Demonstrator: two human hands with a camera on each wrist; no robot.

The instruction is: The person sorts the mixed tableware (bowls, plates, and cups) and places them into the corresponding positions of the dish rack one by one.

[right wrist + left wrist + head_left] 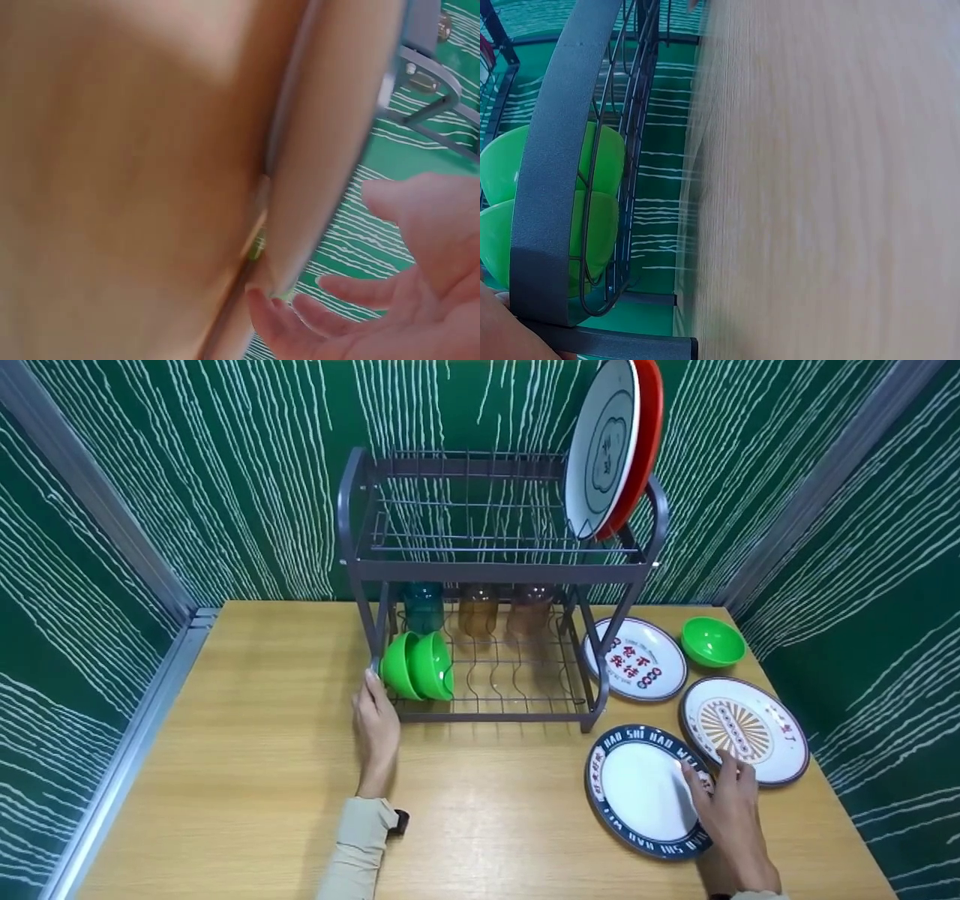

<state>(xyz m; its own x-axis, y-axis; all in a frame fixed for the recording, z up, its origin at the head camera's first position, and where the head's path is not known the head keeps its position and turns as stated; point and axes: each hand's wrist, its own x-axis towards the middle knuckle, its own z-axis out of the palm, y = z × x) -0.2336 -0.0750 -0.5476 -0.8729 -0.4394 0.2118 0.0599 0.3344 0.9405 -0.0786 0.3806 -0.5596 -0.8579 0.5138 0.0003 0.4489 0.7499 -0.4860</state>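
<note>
Head view: right hand [726, 808], fingers parted and gripping nothing, at the blue-rimmed plate [646, 791], lower right of the frame; left hand [377, 727] holds the rack [495, 573], centre. Likely stiff, slick and breakable, the plate is best pinched by its rim.

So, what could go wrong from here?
The right hand is over the dark-rimmed plate, whose edge lies close to the sunburst plate; lifting one could knock the other.

The left hand holds the rack at its front left side; a shove there might jolt the white plate and red plate standing on the upper tier.
</note>
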